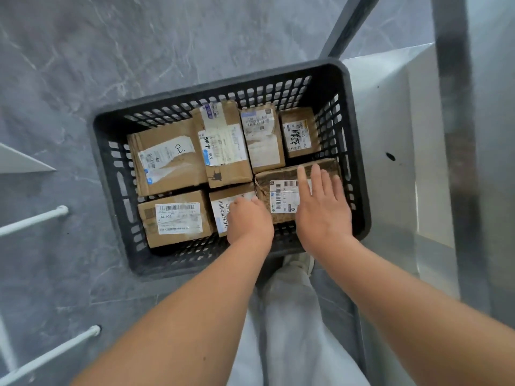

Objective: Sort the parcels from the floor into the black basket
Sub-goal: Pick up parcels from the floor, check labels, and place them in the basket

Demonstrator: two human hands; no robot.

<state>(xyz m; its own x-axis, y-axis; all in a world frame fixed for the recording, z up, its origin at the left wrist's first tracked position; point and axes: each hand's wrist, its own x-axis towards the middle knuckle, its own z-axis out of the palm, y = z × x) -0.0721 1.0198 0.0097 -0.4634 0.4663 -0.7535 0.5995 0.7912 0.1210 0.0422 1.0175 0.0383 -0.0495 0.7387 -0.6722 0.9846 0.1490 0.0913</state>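
The left hand [249,218] grips a small labelled cardboard parcel [220,203] in the black plastic lattice basket [358,151]. The right hand [320,207] lies spread flat on the neighbouring brown cardboard parcel [278,174].

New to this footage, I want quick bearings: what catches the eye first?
The black basket on the grey floor, packed with seven labelled cardboard parcels. Both hands reach into its near right part: the right hand spreads flat over a wide parcel, and the left hand curls over a small parcel beside it.

Seven parcels [175,218] in basket [111,174] on floor [55,65]
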